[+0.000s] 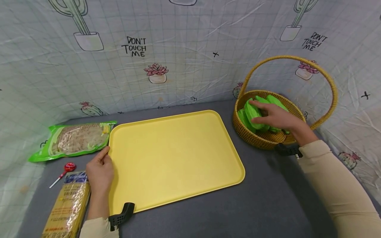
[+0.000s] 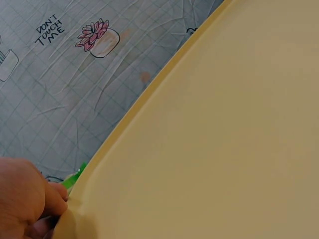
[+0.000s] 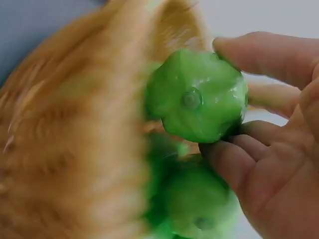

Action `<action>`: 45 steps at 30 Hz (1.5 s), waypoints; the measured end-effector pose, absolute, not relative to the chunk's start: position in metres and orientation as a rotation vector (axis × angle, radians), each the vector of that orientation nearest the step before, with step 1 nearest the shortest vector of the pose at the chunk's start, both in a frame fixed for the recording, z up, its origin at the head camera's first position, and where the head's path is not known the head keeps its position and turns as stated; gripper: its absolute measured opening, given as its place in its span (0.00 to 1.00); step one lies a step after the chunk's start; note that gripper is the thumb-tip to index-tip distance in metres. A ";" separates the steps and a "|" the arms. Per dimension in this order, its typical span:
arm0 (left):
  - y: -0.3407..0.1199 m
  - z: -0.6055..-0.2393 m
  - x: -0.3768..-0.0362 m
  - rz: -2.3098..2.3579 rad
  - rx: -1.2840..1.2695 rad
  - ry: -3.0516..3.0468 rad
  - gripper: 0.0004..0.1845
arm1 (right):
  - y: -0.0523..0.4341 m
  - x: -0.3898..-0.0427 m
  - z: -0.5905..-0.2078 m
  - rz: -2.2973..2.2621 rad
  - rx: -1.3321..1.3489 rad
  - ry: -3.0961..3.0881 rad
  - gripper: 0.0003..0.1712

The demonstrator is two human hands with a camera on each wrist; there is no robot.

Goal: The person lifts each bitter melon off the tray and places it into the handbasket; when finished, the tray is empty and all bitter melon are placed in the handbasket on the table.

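Note:
My left hand (image 1: 100,172) grips the left rim of a yellow tray (image 1: 175,155), which lies flat with a bare surface. In the left wrist view the curled fingers (image 2: 52,199) meet the tray's edge; their undersides are hidden. On the right, my right hand (image 1: 278,115) reaches into a round wicker basket (image 1: 253,140) with a tall handle. Its thumb and fingers hold a green ribbed gourd (image 3: 199,99) from both sides, as the right wrist view shows. More green gourds (image 1: 275,100) lie around and below it in the basket.
Left of the tray lie a green-edged clear bag (image 1: 78,138) with pale brown contents, a red lollipop (image 1: 69,167) and a long yellow packet (image 1: 66,208). A patterned cloth (image 1: 190,53) hangs behind the dark table (image 1: 268,198). The basket handle (image 1: 333,89) arches over the right side.

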State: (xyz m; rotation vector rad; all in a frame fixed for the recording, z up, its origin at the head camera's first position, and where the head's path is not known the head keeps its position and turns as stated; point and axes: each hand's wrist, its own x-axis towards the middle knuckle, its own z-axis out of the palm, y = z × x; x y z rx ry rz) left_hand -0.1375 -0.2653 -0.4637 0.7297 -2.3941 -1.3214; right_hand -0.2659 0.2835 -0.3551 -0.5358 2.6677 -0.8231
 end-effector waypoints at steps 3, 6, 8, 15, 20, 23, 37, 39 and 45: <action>-0.267 -0.462 -0.137 -1.319 0.726 -2.405 0.22 | 0.288 -0.263 -0.361 -0.843 -0.502 2.648 0.45; -0.269 -0.461 -0.135 -1.322 0.734 -2.404 0.22 | 0.289 -0.261 -0.366 -0.967 -0.462 2.592 0.45; -0.270 -0.460 -0.133 -1.324 0.746 -2.403 0.22 | 0.288 -0.263 -0.367 -1.022 -0.464 2.559 0.45; -0.272 -0.461 -0.127 -1.332 0.739 -2.382 0.22 | 0.285 -0.267 -0.369 -1.075 -0.429 2.525 0.45; -0.274 -0.459 -0.125 -1.319 0.734 -2.380 0.22 | 0.283 -0.267 -0.371 -1.111 -0.409 2.526 0.46; -0.275 -0.459 -0.124 -1.304 0.739 -2.382 0.21 | 0.281 -0.266 -0.373 -1.139 -0.409 2.513 0.46; -0.263 -0.431 -0.128 -1.277 0.549 -2.477 0.24 | 0.278 -0.247 -0.363 -0.913 -0.458 2.740 0.41; -0.261 -0.420 -0.125 -1.270 0.527 -2.495 0.25 | 0.269 -0.241 -0.361 -0.879 -0.507 2.825 0.38; -0.249 -0.393 -0.113 -1.222 0.344 -2.669 0.29 | 0.214 -0.227 -0.359 -0.920 -0.857 3.008 0.32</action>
